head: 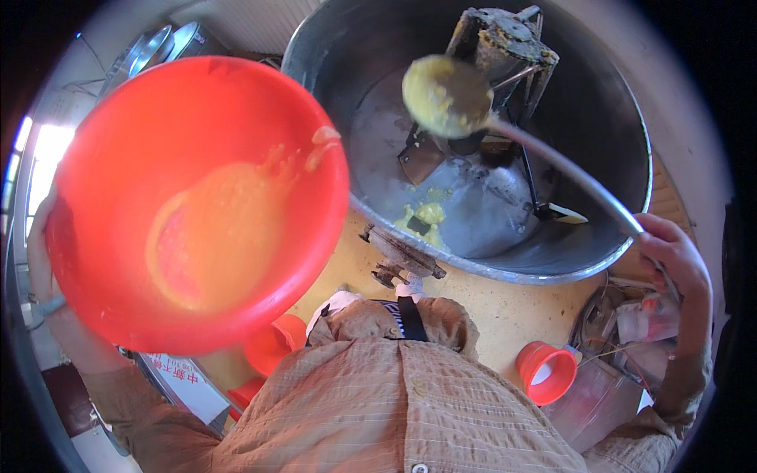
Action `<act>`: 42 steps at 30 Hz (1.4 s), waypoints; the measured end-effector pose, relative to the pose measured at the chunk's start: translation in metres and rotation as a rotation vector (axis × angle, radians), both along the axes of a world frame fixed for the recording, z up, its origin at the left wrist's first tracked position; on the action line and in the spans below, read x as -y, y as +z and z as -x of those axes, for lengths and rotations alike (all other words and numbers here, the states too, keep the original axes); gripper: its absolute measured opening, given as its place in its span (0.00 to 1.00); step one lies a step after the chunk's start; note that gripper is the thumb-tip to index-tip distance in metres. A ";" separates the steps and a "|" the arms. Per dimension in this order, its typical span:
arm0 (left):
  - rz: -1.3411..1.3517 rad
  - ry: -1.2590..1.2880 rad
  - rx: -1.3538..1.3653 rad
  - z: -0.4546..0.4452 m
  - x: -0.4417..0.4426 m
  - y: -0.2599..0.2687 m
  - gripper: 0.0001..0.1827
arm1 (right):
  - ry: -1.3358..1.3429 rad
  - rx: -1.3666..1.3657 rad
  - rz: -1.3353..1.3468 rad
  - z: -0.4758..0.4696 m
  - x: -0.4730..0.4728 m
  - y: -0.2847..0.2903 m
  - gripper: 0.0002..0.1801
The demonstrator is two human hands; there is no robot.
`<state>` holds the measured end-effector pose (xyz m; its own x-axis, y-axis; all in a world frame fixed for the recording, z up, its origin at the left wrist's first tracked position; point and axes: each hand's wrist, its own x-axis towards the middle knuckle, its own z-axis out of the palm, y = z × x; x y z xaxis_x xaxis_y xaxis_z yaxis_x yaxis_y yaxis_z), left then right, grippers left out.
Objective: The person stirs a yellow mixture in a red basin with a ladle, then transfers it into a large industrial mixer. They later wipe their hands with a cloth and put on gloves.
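On the left, my left hand [41, 248] grips the rim of a large red plastic basin [124, 195]. A pool of yellow liquid [230, 236] lies in the tilted basin, with smears up toward its right rim. My right hand [674, 254] holds the long metal handle of a ladle [449, 97]. The ladle's bowl, coated with yellow mash, hangs over a big metal mixing pot [615, 142]. Inside the pot stand a crusted stirring mechanism [508, 41] and its scraper blades. Lumps of yellow mash [429, 216] lie on the pot's floor, partly veiled by what looks like steam.
Below the pot's near rim a metal fitting [402, 254] sticks out toward me. A red plastic container [547, 372] stands at the lower right beside cables and a metal box [603, 402]. Another red container [275, 346] is partly hidden under the basin. Metal pans [154, 50] stand at the upper left.
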<state>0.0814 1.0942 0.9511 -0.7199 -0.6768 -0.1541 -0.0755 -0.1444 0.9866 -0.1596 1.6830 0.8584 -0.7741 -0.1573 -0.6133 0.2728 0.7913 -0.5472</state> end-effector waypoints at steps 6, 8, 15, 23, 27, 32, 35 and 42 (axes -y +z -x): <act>-0.088 -0.119 -0.065 -0.004 0.017 0.001 0.14 | 0.040 -0.192 -0.005 -0.011 0.030 0.077 0.18; -0.011 -0.020 -0.126 -0.004 0.021 -0.001 0.11 | 0.082 -0.165 0.144 -0.014 0.055 0.104 0.17; -0.156 -0.266 -0.262 -0.010 0.024 -0.006 0.13 | 0.650 -0.391 -0.028 -0.010 0.167 0.101 0.18; 0.009 -0.181 -0.205 -0.023 0.036 -0.018 0.15 | 1.252 -1.521 -0.269 -0.050 0.266 0.036 0.24; -0.068 -0.304 -0.199 -0.023 0.036 -0.021 0.16 | 1.223 -1.537 -0.403 -0.071 0.283 0.016 0.23; -0.006 -0.227 -0.205 -0.021 0.026 -0.027 0.15 | 1.483 -1.211 -0.292 -0.063 0.292 -0.002 0.21; 0.025 -0.171 -0.207 -0.018 0.021 -0.032 0.15 | 1.436 -0.770 -0.171 -0.046 0.305 0.002 0.16; 0.135 -0.061 -0.194 -0.021 0.019 -0.034 0.15 | 1.173 -0.181 -0.318 -0.020 0.318 0.021 0.16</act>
